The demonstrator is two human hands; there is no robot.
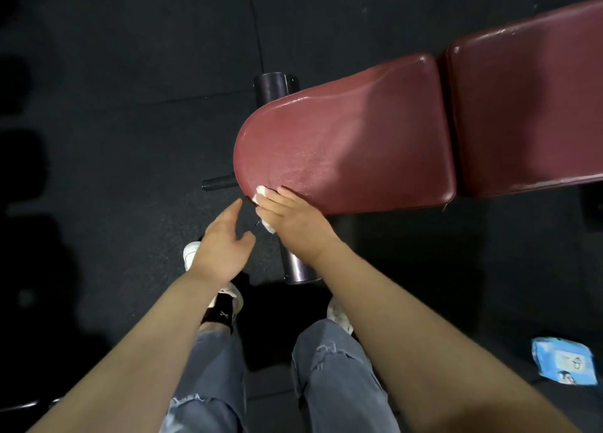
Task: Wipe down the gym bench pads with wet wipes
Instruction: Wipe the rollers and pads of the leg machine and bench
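Observation:
A dark red seat pad (342, 145) fills the middle of the view, and a second red pad (528, 106), the backrest, adjoins it on the right. The seat pad's surface glistens with moisture. My right hand (290, 217) presses a white wet wipe (262, 195) against the pad's near left edge, with the wipe showing above and below my fingers. My left hand (225, 243) hovers just left of it over the floor, palm turned inward, fingers apart, holding nothing.
A blue pack of wet wipes (564, 360) lies on the black rubber floor at the lower right. The bench's metal foot bar (297, 266) and a black roller (270, 86) stick out below and behind the seat. My legs and shoes stand close to the bench.

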